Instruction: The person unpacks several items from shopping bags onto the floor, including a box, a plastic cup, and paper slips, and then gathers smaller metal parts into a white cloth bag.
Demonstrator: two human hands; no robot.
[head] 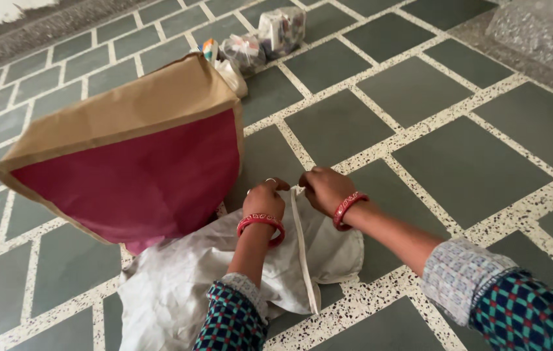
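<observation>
Between the two hands, a white fabric strap (303, 247), drawn up off a crumpled white cloth bag (224, 273) spread on the tiled floor (471, 162). Left hand (265, 198) closed, fingertips pinched near the strap's upper end, a ring showing on one finger and a red bangle (261, 224) at the wrist. Right hand (325, 188) likewise curled, grasping the same upper end from the other side, a second red bangle (349, 208) just behind it. Both grips meeting at one spot, probably so the strap end can be worked or knotted while the rest trails loose back toward the body, across the cloth. Bag itself flat under and behind the wrists, most likely kept on the ground to leave both hands free.

Just beyond the left hand, tilted on its edge and touching the cloth, a large square cushion (127, 169) with a maroon face and tan border, seemingly propped aside. Farther out past the cushion, well apart from the hands, a few small clear plastic packets (270, 36) with mixed contents, too blurred to identify. At the far upper right, part of a speckled stone step (543, 32).
</observation>
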